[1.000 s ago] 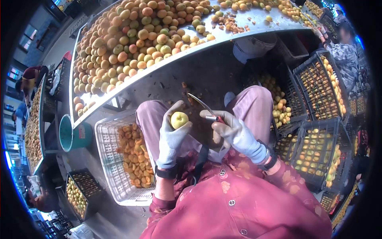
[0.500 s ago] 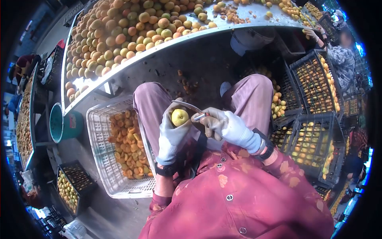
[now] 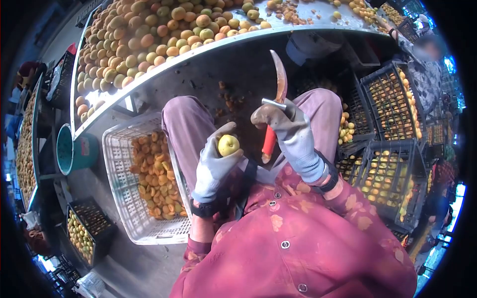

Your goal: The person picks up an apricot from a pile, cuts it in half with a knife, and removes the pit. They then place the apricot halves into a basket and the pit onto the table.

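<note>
My left hand (image 3: 217,163), in a grey-white work glove, is closed around a yellow-green apricot (image 3: 228,145) in front of my left knee. A curved knife (image 3: 280,82) with a red handle (image 3: 269,142) is gripped in my gloved right hand (image 3: 293,134); its blade points up and away from me, apart from the fruit. To the left of my leg stands a white plastic basket (image 3: 119,191) with many halved, pitted apricots (image 3: 158,186) in it.
Ahead, a metal-edged table (image 3: 174,63) bears a heap of whole apricots (image 3: 164,31). Black crates (image 3: 392,144) of fruit are stacked at right, near another person (image 3: 427,69). A green bucket (image 3: 74,149) and a fruit crate (image 3: 89,231) stand at left.
My right hand has drawn the knife away from the apricot and turned its blade upright. My left hand has shifted slightly right, still with the apricot.
</note>
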`<state>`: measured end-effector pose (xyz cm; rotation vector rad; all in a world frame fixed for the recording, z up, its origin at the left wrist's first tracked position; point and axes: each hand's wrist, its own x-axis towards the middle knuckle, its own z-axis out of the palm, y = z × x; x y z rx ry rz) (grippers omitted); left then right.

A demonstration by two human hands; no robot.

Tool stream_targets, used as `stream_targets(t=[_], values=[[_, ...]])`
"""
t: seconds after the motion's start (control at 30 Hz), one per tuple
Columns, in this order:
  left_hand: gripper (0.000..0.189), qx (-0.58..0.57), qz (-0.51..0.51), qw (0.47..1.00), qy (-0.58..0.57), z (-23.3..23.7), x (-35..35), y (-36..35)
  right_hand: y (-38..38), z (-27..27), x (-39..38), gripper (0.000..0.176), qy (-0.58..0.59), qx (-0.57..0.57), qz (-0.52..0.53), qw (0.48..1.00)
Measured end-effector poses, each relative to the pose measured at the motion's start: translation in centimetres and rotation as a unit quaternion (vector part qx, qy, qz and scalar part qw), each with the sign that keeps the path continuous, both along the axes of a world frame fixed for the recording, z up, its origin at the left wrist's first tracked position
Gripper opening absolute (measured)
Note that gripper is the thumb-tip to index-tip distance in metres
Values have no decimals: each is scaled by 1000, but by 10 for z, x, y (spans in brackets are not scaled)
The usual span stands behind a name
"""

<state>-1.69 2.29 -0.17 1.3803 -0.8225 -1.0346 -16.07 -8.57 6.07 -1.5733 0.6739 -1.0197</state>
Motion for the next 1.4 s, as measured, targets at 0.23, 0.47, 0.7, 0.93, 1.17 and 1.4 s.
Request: stream_targets(t=[0.23, 0.47, 0.7, 0.93, 1.17, 1.4], values=[[56, 17, -1, 1000, 18, 0, -1, -1, 3, 5, 6, 18, 36, 15, -30, 999], [56, 11, 5, 1000, 3, 1, -1, -2, 8, 10, 6, 14, 8, 30, -37, 999], [55, 19, 0, 1000, -1, -4, -2, -1, 10, 13, 4, 18, 86, -30, -36, 995], [53, 42, -4, 991, -124, 9, -6, 1, 3, 0, 5, 33, 158, -336, -9, 928], [52, 13, 14, 998, -60, -2, -5, 0, -3, -7, 17, 25, 7, 262, -61, 963], [55, -32, 39, 998, -38, 1, -4, -3, 2, -63, 11, 27, -199, 562, -72, 799]])
